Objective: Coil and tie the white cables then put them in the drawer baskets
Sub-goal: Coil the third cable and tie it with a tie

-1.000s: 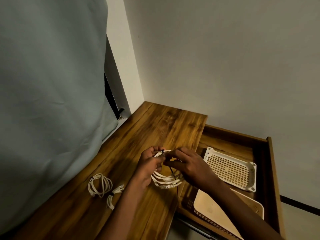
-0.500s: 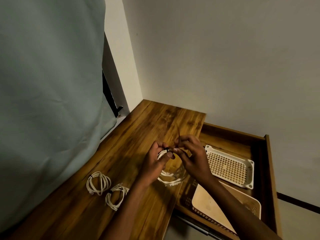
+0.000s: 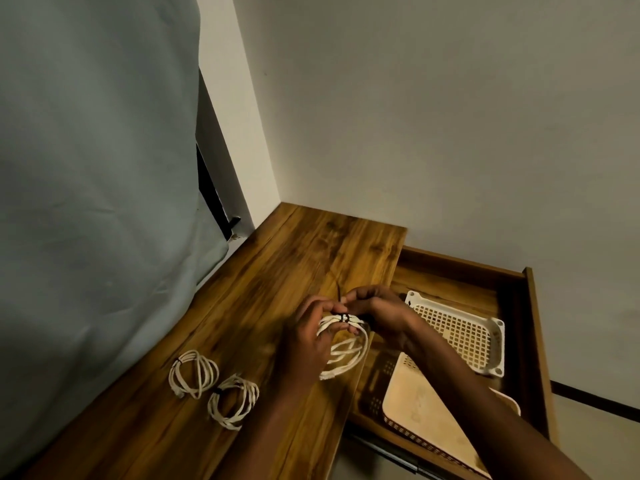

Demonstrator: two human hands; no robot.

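A coiled white cable [image 3: 346, 355] hangs between my hands above the wooden tabletop's right edge. My left hand [image 3: 308, 341] grips the coil at its top. My right hand [image 3: 374, 310] pinches the thin black tie [image 3: 344, 317] wrapped around the coil's top, its loose tail sticking up and to the left. Two more coiled white cables [image 3: 194, 374] [image 3: 233, 400] lie on the tabletop to the left, each with a dark tie. The open drawer [image 3: 530, 306] on the right holds a white perforated basket [image 3: 460, 337] and a cream basket [image 3: 426, 420].
The wooden tabletop [image 3: 294, 258] runs into a corner between a white wall and a grey-blue curtain [image 3: 97, 168] on the left. The drawer's wooden side stands out on the far right.
The black tie's tail now points up and to the left, pulled through around the coil. Both hands have risen slightly with the coil. The two cables on the table have not moved.
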